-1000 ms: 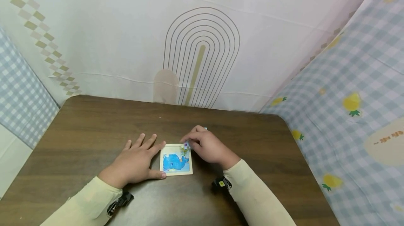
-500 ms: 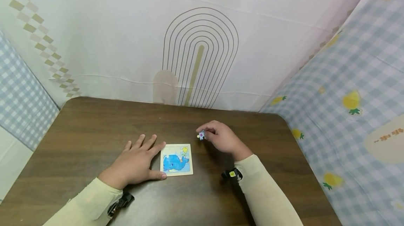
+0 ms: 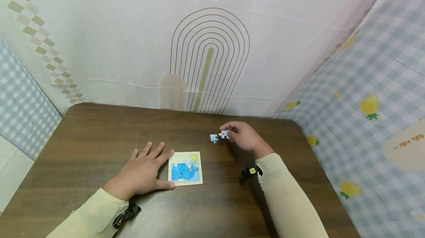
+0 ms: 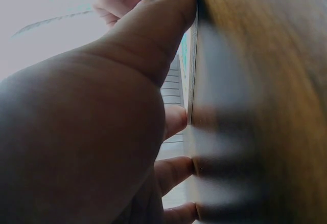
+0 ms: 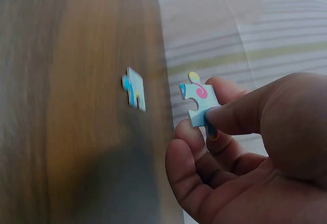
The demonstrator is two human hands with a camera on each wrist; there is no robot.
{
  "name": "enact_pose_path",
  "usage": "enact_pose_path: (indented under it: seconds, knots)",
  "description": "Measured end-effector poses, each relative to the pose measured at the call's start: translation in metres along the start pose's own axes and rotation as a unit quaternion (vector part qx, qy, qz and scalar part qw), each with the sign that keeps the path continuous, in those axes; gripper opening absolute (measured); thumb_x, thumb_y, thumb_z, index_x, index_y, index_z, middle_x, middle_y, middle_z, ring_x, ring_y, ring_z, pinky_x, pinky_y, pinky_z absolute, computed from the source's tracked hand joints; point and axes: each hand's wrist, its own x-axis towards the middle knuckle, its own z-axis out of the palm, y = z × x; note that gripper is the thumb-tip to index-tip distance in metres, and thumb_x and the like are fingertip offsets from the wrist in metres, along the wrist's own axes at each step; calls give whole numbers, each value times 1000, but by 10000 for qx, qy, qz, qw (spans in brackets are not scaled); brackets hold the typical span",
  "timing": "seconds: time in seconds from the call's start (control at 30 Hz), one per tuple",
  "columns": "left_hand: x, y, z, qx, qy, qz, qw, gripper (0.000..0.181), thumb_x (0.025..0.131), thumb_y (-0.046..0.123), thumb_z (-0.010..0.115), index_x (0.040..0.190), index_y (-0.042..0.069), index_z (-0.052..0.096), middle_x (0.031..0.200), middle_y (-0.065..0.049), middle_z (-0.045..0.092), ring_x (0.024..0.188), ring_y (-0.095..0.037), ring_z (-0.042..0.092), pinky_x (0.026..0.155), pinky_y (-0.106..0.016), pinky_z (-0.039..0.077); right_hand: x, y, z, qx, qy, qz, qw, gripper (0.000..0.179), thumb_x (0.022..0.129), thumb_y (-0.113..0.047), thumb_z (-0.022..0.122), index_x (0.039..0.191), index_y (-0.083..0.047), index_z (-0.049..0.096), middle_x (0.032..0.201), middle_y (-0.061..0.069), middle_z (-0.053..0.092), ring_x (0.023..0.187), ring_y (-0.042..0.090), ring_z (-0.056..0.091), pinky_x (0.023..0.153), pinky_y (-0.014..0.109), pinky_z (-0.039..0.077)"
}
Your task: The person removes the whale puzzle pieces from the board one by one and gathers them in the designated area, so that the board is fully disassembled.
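Observation:
My right hand (image 3: pixel 244 136) pinches a light blue puzzle piece (image 5: pixel 203 100) with a pink swirl between thumb and fingers, raised over the table's far side. Just left of it, a second puzzle piece (image 3: pixel 214 138) in light blue lies on the table. My left hand (image 3: pixel 141 175) rests spread on the table, its thumb and index fingertip touching the left edge of a square framed puzzle (image 3: pixel 185 168). That puzzle pictures a blue whale and a yellow sun, with a pale bare area at its upper left. In the left wrist view, the thumb (image 4: pixel 148 35) hides most of the frame.
The brown wooden table (image 3: pixel 212 212) ends at a pale patterned cloth (image 3: pixel 132 46) behind it. A blue checked cloth (image 3: pixel 382 138) hangs along the right side. Dark wrist cameras sit at both sleeves.
My right hand has moved from the puzzle's upper right corner away to the right and back, carrying the swirl piece. The second piece has come into view. The left hand stays put.

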Motion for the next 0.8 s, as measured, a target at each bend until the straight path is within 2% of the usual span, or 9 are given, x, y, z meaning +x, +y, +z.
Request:
enact_pose_path:
  seconds: [0.23,0.5,0.67,0.8]
  knots:
    - [1,-3,1,-15,5,22,10000,114,87,90,72,178,30,39,186,-17,28,171,-59,17,126,-90,19,8,12,-9,114,50,529,9985,26,114,-7,60,130,-14,78,117,10,72,101,23,70,89,38,65]
    - [1,-3,1,-5,-20,18,10000,114,87,89,72,178,30,38,187,-17,27,171,-59,17,126,-90,19,17,16,-8,-28,-34,715,9974,23,112,-5,61,127,-9,78,111,10,70,97,22,71,86,34,64]
    - [1,-4,0,-5,-29,18,10000,113,88,89,72,178,31,38,187,-17,27,171,-59,17,126,-89,19,23,21,-6,-421,-120,677,9967,21,111,-6,62,123,-9,79,104,8,73,88,21,69,78,33,59]
    - [1,-4,1,-13,-10,38,10000,113,88,89,73,178,31,38,187,-17,27,171,-59,17,126,-89,19,26,22,-4,-980,-131,501,9938,19,110,-8,64,118,-11,80,103,5,75,90,19,66,81,35,56]
